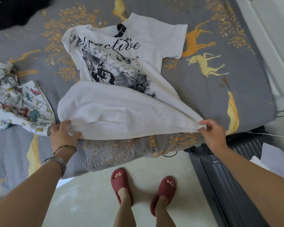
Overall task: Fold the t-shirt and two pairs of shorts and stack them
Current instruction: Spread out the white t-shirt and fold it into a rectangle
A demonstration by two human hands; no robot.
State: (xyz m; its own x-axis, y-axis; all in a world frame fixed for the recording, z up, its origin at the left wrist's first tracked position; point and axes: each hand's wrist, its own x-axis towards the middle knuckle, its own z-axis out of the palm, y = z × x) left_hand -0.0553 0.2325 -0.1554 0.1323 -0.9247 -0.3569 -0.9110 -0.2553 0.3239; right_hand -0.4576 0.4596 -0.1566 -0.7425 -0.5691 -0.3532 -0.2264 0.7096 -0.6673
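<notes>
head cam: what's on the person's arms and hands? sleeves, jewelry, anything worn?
Both forearms are bare, no sleeves in view and no gloves. Near the left hand the wrist carries a thin dark cord bracelet and, further up the arm, a silver metal link watch band. The right hand and its wrist show nothing worn: no rings, bands or markings visible.

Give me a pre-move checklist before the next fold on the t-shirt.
1. Left hand grip on the hem corner: ok, pinching it.
2. Right hand grip on the other hem corner: ok.
3. White t-shirt print side up on the bedspread: ok.
4. Sleeves flat: not ok, the image-left one is bunched.
5. Cartoon-print garment apart from the t-shirt: cannot tell, edges meet near the left hand.
</notes>
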